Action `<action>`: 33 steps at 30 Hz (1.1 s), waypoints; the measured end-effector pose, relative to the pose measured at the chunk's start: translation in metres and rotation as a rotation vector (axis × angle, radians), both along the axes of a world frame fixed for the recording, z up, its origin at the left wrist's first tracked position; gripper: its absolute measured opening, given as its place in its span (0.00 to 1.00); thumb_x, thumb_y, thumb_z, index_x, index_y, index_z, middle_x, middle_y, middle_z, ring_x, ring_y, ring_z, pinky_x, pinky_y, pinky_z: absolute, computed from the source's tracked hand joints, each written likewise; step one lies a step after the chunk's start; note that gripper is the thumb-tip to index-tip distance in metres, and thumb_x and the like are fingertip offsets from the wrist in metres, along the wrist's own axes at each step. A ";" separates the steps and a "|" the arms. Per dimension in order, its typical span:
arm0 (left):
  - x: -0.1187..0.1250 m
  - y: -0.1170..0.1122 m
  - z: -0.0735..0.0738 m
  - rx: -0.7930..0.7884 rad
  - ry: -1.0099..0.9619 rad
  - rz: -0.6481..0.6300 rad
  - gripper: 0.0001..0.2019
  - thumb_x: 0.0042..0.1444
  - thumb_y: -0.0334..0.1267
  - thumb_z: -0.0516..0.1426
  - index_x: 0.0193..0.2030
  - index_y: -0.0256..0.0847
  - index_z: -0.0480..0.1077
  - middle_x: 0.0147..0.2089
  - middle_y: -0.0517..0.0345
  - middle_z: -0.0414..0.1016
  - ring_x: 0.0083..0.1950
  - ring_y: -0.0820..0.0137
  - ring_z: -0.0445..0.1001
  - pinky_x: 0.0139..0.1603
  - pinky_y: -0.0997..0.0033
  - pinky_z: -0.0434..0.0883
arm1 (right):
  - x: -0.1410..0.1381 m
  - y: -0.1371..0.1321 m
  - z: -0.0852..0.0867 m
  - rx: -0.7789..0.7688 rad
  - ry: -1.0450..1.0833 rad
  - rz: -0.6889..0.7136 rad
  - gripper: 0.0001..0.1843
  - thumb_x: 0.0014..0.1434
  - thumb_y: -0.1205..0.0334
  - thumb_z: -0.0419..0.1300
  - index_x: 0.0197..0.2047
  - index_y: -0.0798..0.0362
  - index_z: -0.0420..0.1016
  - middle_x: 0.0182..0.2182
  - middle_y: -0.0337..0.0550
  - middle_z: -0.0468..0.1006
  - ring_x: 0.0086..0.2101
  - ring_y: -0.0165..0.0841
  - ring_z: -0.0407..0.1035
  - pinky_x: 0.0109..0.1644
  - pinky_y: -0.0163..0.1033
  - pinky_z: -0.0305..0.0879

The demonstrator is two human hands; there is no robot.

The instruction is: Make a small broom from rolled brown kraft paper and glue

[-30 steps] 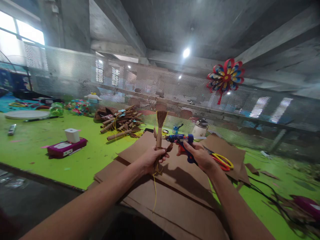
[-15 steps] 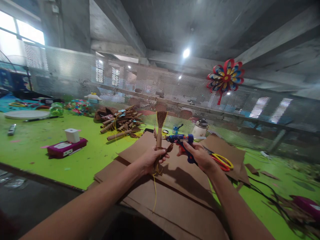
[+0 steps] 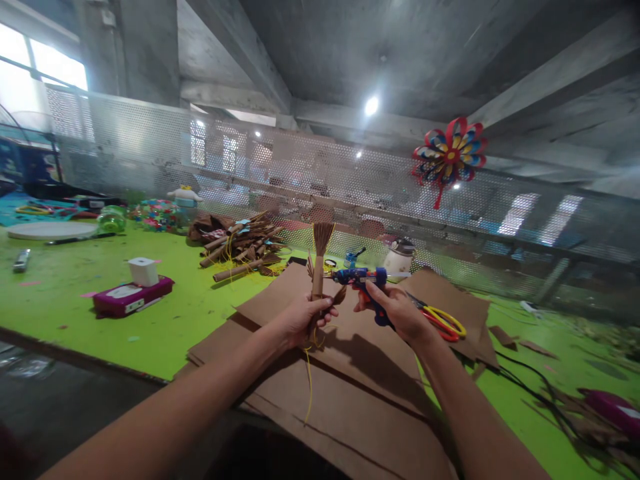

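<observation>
My left hand is wrapped round the lower part of a rolled brown paper stalk. The stalk stands upright, with a fanned, yellow-edged pleated top and smaller paper leaves at its sides. Yellow string dangles below my fist. In my right hand is a dark blue hot glue gun, its nozzle pointing left at the stalk's side. A clear glue stick pokes out of its back end. Whether the nozzle touches the paper I cannot tell. Sheets of brown paper lie stacked beneath both hands.
Similar paper stalks lie piled behind on the green table. Scissors with yellow and red handles rest at right, near a black cable. A purple box carries a white block. Behind stands a perforated metal screen.
Almost nothing differs. Both hands, the paper stalk and the glue gun keep the same positions; the whole view has shifted very slightly.
</observation>
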State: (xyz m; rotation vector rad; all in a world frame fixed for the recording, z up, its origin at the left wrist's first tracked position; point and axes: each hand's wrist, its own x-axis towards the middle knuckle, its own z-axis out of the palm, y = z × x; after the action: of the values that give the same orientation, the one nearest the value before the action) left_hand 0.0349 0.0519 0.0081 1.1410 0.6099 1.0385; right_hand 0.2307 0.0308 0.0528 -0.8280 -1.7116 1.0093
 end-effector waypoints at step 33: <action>-0.002 0.000 -0.001 -0.005 0.023 -0.021 0.08 0.49 0.36 0.58 0.33 0.32 0.68 0.28 0.55 0.71 0.21 0.84 0.63 0.19 0.86 0.58 | 0.001 0.002 -0.001 -0.006 -0.011 -0.063 0.21 0.52 0.46 0.54 0.29 0.58 0.71 0.22 0.43 0.70 0.26 0.32 0.69 0.35 0.37 0.64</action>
State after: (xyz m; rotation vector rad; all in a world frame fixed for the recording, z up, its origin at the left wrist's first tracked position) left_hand 0.0331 0.0521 0.0074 1.1541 0.6175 1.0064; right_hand 0.2319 0.0330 0.0523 -0.8871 -1.6822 0.9695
